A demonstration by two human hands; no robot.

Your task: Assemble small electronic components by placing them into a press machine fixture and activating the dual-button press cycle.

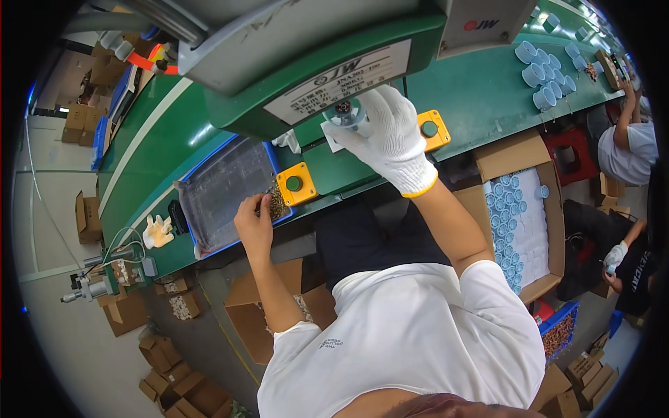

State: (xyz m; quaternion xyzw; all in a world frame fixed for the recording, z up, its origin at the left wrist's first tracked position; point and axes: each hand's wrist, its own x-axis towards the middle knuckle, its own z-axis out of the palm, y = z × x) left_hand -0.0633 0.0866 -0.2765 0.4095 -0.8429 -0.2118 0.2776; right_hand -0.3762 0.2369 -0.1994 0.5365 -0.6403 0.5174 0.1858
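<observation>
In a white knit glove with a yellow cuff, my right hand (394,136) is closed round a clear plastic cup (346,115) under the green press head (334,76). Something small and dark shows inside the cup. My bare left hand (254,224) is at the near right corner of a blue-rimmed tray (226,167), its fingertips pinched together. Beside those fingers lies a heap of small brass-coloured parts (278,205); whatever the fingers hold is too small to make out. Two yellow boxes with green push buttons, the left one (296,184) and the right one (433,130), flank the press.
To my right stands an open carton (543,240) with many light blue cups inside. More blue cups (545,73) are grouped on the green bench (467,90). A spare glove (158,231) lies at the left. Co-workers (631,150) sit at the far right.
</observation>
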